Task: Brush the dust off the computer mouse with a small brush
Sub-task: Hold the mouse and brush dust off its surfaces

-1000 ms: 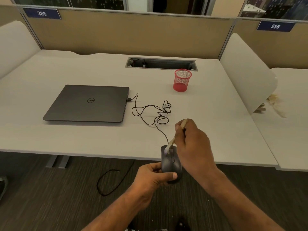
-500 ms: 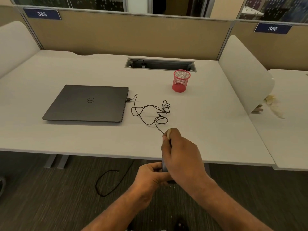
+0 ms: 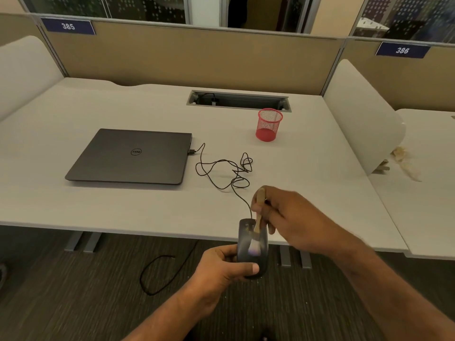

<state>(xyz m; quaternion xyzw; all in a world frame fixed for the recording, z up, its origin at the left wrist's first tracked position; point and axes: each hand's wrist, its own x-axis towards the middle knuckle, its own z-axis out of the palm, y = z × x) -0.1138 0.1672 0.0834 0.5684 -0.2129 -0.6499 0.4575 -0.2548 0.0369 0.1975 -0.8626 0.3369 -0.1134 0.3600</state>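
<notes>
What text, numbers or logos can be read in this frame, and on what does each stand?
"385": blue plate on the partition, upper left.
"386": blue plate on the partition, upper right.
"DELL": round logo on the closed laptop lid, seen upside down.
No readable marking shows on the mouse or the brush.

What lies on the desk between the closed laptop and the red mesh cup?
In the head view, only the mouse cable, tangled in loops, plugged into the laptop; the cup stands apart.

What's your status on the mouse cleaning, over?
Left hand grips mouse off desk edge. Right hand pinches brush, bristles on mouse top. Mouse cable trails to laptop, nothing blocking.
</notes>
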